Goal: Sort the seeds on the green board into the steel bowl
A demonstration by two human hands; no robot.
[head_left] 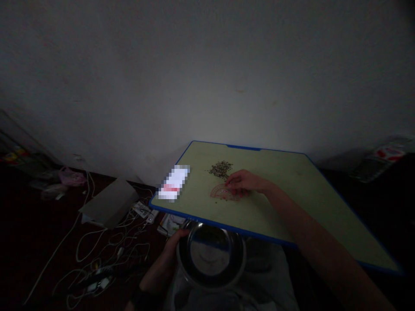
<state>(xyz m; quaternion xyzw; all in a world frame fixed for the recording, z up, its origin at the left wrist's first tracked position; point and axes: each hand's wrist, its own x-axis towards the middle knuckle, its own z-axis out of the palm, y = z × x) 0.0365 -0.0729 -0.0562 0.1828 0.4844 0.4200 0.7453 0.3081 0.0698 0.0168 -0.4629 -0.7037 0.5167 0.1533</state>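
Observation:
On the pale green table (275,166) with a blue rim, my right hand (244,181) has its fingers curled over the right end of a clear protractor (220,192) with reddish markings. The protractor lies flat or nearly so; its right end is hidden under the fingers. Just beyond it is a loose pile of small dark seed-like bits (221,168), and a few strays lie near the protractor. Below the table's front edge, my left hand (173,245) grips the left rim of a shiny metal bowl (238,259) above my lap. Shadow obscures the bowl's contents.
A bright, blurred-out phone-like screen (173,183) lies at the table's left. A pale wall (207,77) rises behind. On the dark floor at left are a grey box (112,201), tangled white cables (121,250) and a pink plastic bag (71,176).

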